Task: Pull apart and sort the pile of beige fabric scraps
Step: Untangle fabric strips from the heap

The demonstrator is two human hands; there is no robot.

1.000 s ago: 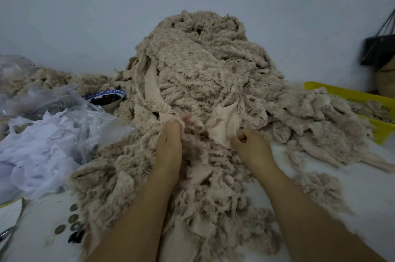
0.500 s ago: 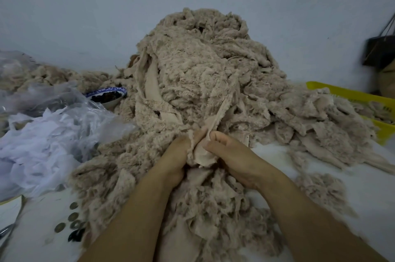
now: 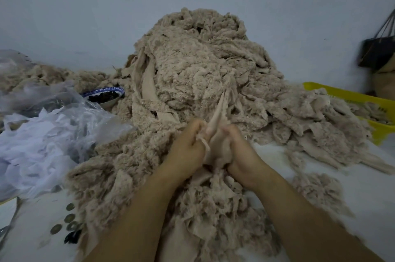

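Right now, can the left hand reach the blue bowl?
Probably not yet. The left hand and the right hand both grip a fabric scrap. The bowl sits further back on the left, tucked between the plastic bag and the pile. Letting go first, it likely could reach over.

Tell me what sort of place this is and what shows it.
Probably an informal textile-waste sorting room: a heap of beige fabric scraps piled against a bare wall, a yellow crate holding more, and a clear bag of white offcuts.

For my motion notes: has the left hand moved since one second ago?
Yes. The left hand moved right, away from the blue-rimmed bowl, toward the right hand; both grip one fabric scrap.
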